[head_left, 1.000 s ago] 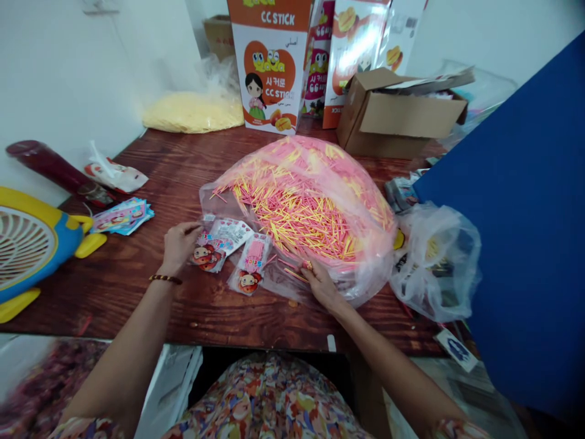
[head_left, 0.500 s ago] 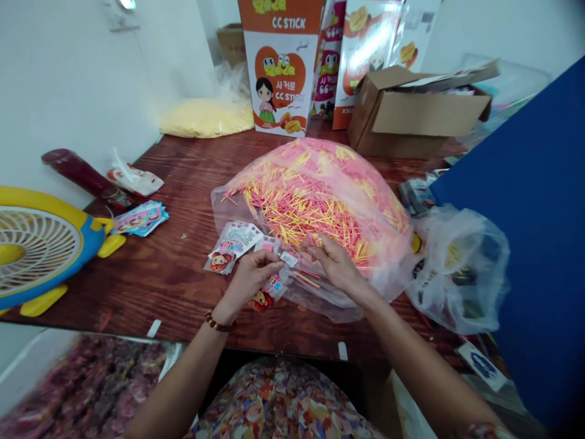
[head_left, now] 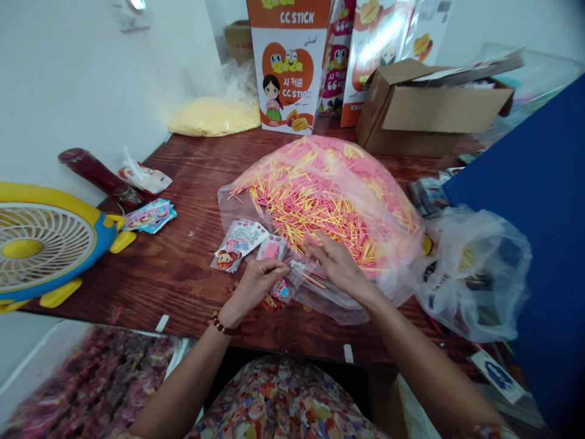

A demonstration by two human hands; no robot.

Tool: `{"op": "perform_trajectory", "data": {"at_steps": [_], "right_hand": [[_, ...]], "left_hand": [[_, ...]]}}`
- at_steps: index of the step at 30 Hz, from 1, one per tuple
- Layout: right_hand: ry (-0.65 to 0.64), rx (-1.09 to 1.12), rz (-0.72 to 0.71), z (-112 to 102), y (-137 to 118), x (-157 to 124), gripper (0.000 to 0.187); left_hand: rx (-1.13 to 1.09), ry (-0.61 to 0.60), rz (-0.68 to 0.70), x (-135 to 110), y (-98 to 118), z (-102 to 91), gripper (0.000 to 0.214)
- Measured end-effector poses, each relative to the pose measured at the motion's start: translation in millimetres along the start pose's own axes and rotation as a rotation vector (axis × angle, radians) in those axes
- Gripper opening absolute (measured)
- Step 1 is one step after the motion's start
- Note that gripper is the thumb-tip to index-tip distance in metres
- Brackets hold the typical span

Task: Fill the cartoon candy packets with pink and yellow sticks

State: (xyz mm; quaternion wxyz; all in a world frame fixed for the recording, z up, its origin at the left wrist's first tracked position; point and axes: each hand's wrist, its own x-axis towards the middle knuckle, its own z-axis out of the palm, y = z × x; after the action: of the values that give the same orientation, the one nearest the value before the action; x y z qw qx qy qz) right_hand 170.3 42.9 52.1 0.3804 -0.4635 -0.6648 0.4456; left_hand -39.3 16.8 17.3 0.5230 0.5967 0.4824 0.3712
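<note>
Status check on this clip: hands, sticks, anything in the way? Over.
Left hand pinching clear packet. Right hand beside pink-and-yellow sticks, grip unclear. Filled packet partly hidden by left hand.

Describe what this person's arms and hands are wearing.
The left hand and right hand are gloveless. A bracelet of dark brown and lighter round beads circles the left wrist; the right wrist has none. Forearms are uncovered, with a multicoloured sleeve edge just visible on the right arm.

- Cool, even light.
- White glare streaks the far right-hand glossy orange-and-white cardboard carton [head_left: 372, 61].
- Edge distortion stretches the left yellow-and-blue plastic fan [head_left: 103, 235].
- Right corners are dark.
</note>
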Motion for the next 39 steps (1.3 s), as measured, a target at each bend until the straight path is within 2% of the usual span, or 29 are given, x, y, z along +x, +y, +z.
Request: {"op": "perform_trajectory", "data": {"at_steps": [3,5,10,16,20,24,27,30,32,34,38,39], "right_hand": [[0.262,0.399,0.018,5.3,-13.4,1.0,0.016],[0.364,0.565,-0.012,11.8,-23.4,2.2,0.017],[0.385,0.667,-0.024,32.4,-33.2,4.4,0.021],[0.31,0.579,0.015,47.0,-14.2,-2.1,0.022],[0.167,0.52,0.018,40.2,-15.3,-6.0,0.017],[0.108,0.501,-0.01,29.0,-20.8,-5.8,0.035],[0.053,0.31,-0.074,20.5,-23.7,-5.5,0.039],[-0.09,0.024,-0.161,10.1,-28.4,-5.9,0.038],[-0.17,-0.05,-0.183,1.9,-31.4,-5.8,0.043],[-0.169,-0.055,-0.146,-6.2,-31.9,-5.5,0.045],[-0.016,-0.133,-0.077,-17.3,-27.9,-6.6,0.013],[0.0,-0.155,-0.086,-18.5,-27.6,-7.3,0.013]], "left_hand": [[-0.007,0.013,0.043,-2.5,0.2,2.1,0.028],[-0.011,0.019,0.065,-3.3,1.2,4.5,0.028],[-0.008,0.059,0.083,-2.1,5.3,9.9,0.028],[-0.081,0.087,0.086,-0.4,8.5,10.6,0.025],[-0.131,0.081,0.067,1.3,8.3,11.8,0.024],[-0.169,0.082,0.057,4.0,5.3,13.0,0.027],[-0.214,0.083,0.057,7.1,2.5,13.6,0.026],[-0.255,0.08,0.05,11.0,1.4,14.9,0.024],[-0.272,0.09,0.064,13.6,1.4,16.2,0.023],[-0.293,0.119,0.086,15.4,1.5,17.2,0.024],[-0.309,0.142,0.103,15.4,4.0,16.3,0.028],[-0.292,0.136,0.111,14.8,5.7,15.6,0.027]]}}
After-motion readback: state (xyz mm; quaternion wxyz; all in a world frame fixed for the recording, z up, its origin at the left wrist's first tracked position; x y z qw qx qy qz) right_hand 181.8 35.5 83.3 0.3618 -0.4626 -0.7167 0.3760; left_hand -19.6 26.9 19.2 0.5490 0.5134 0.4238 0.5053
